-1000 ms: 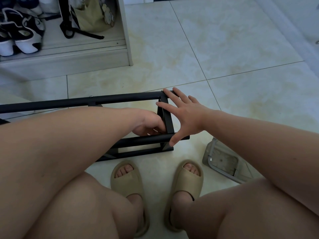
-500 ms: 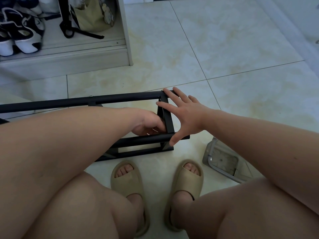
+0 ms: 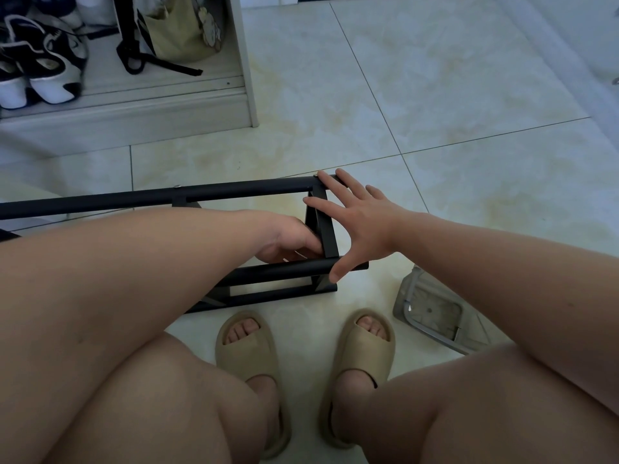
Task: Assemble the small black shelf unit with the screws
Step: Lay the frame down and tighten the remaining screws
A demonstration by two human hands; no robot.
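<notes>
Floor: pale glossy tiles [image 3: 435, 95] fill most of the frame, with a shoe cabinet [image 3: 134, 105] at upper left; I see no table, so the work sits on the floor.
Shelf unit: small black shelf unit [image 3: 234, 194] lies across centre-left, with its right end just above the slippers [image 3: 248, 349].
Right hand: right hand [image 3: 361, 222] is open, fingers spread flat against the outside of the end frame, thumb on the lower rail.
Left hand: left hand [image 3: 291, 241] reaches inside the frame, fingers curled against the end upright; I cannot tell whether it pinches a screw or a tool.
Screw: a screw head [image 3: 315, 175] shows at the top corner, beside the right fingertips.
Risk, slide: on slick tile the frame could skate away if the flat hand's push slackens.
Risk, drop: anything small slipping from the curled fingers could roll under the rails.
Risk, pinch: a shifting upright could nip the left fingers in that corner.
Tray: clear plastic tray [image 3: 432, 313] at lower right, near the right slipper, could get kicked.
</notes>
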